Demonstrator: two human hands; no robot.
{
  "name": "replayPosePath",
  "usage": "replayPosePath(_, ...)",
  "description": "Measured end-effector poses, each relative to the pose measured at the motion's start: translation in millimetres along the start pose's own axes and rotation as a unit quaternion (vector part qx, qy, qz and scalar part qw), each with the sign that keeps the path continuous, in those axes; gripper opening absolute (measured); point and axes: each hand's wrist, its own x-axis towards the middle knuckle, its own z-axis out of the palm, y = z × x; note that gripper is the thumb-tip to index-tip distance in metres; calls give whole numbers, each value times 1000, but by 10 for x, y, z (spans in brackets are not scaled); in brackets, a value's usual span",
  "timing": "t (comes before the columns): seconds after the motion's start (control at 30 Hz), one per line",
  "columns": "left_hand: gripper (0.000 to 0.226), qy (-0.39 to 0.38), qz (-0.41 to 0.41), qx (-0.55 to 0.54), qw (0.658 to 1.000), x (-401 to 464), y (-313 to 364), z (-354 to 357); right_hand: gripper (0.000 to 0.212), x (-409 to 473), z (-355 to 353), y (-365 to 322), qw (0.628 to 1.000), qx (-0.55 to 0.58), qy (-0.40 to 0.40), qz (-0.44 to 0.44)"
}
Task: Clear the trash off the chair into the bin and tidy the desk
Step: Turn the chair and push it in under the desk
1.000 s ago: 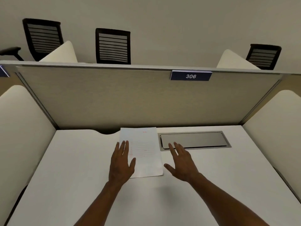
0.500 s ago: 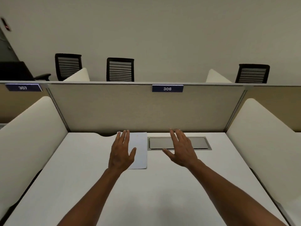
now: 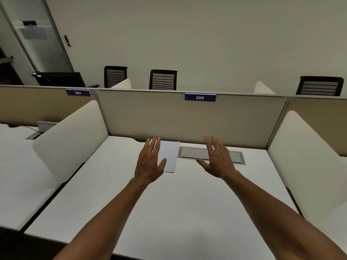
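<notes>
Over the white table (image 3: 169, 212), both arms reach forward: left hand (image 3: 149, 163) palm-down with fingers (image 3: 154, 147) spread flat, overlapping the left part of a white paper sheet (image 3: 171, 156); whether it touches the sheet cannot be told. Right hand (image 3: 217, 160) likewise flat, fingers wide, holding nothing, in front of the grey cable hatch (image 3: 189, 153) set in the table just right of the sheet. Sheet lies flat at the table's far edge below the beige partition (image 3: 187, 121) labelled 306 (image 3: 200, 97).
</notes>
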Motion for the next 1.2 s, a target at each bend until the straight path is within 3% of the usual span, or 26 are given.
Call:
replayPosePath(0.6, 82, 13, -50, 38, 998, -1276, 209, -706, 98, -936, -293, -652, 999, 15, 3, -36)
replayPosePath(0.87, 81, 38, -68, 120, 990, -2648, 392, -1306, 101, -2133, -589, -1066, 998, 35, 22, -56)
replayPosePath(1.2, 84, -28, -91, 186, 978, -4216, 675, -1915, 104, -3620, -965, -1477, 995, 41, 19, -84)
